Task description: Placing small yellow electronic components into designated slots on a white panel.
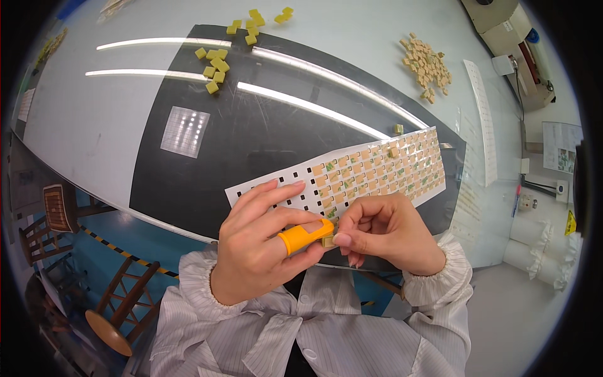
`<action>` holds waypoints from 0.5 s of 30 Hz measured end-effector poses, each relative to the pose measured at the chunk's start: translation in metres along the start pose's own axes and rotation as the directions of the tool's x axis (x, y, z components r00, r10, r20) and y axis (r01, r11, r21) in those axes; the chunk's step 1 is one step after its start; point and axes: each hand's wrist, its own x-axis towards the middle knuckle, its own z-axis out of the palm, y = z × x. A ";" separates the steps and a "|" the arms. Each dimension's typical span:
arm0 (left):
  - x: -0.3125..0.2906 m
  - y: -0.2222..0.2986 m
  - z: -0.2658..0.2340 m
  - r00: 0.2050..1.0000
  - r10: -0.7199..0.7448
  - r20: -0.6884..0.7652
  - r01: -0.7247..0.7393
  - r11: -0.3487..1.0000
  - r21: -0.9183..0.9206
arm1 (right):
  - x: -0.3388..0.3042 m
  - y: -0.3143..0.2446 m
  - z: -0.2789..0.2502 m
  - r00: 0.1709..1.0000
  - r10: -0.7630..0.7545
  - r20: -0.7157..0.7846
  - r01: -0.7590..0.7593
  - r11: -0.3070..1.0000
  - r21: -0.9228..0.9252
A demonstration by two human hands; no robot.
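My left hand [254, 242] wears an orange plastic sleeve [295, 239] on one finger. A small yellowish block [327, 241] is gripped at that hand's fingertips, beside the sleeve's tip. Two of its other fingers lie over the white sticker sheet [251, 186]. Close against the block, my right hand [389, 232] is closed in a pinch of thumb and forefinger; anything between them is hidden. Rows of small tan stickers with green marks [377, 169] cover the sheet's right part, while its left part shows black squares. One small block [393, 152] rests on the sheet.
Under the sheet lies a dark mat [207, 157] on a pale table [113, 125]. Yellow blocks [218, 64] are scattered at the far side, and a pile of tan blocks [427, 66] sits far right. Another block [399, 129] stands by the sheet's far edge. Wooden chairs [125, 301] stand at left.
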 end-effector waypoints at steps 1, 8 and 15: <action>0.000 0.000 0.000 1.000 0.001 0.001 -0.001 1.000 0.002 | 0.000 0.000 0.000 1.000 -0.006 0.002 0.006 1.000 0.007; 0.000 0.000 0.000 1.000 0.008 0.002 -0.008 1.000 0.002 | 0.000 0.001 0.000 1.000 -0.020 0.009 0.020 1.000 0.014; -0.001 0.000 0.000 1.000 0.002 0.005 -0.002 1.000 0.000 | 0.000 0.002 0.000 1.000 -0.020 0.000 0.020 1.000 0.021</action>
